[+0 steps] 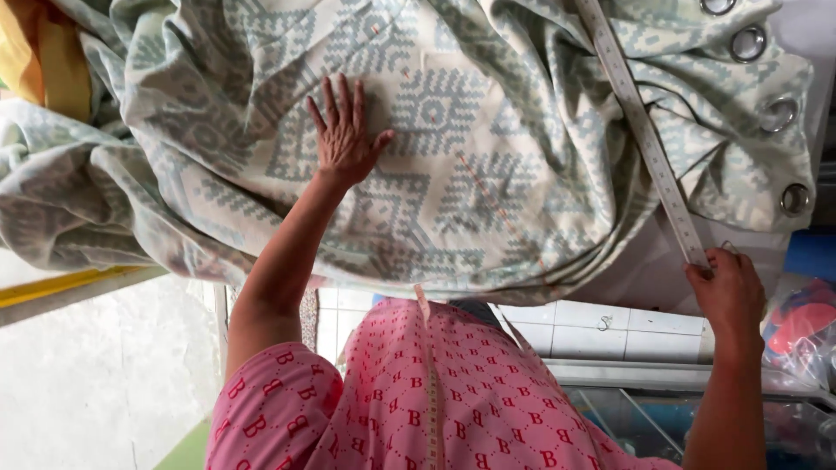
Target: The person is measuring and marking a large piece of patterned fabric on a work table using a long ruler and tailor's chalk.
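A large cream curtain [488, 148] with a pale green woven pattern and metal eyelets [747, 42] lies bunched over a work surface. My left hand [344, 135] rests flat on the cloth with fingers spread. My right hand [727, 292] grips the near end of a long metal ruler [640, 130], which runs diagonally up across the curtain's right side. A dashed orange line [492, 196] is marked on the fabric between my hands. A measuring tape [428, 374] hangs down my pink patterned top.
Yellow cloth [39, 52] sits at the top left. A yellow strip [61, 283] edges the surface at left. White tiles [610, 331] show below the curtain. A plastic bag with red and blue items [801, 326] lies at the right edge.
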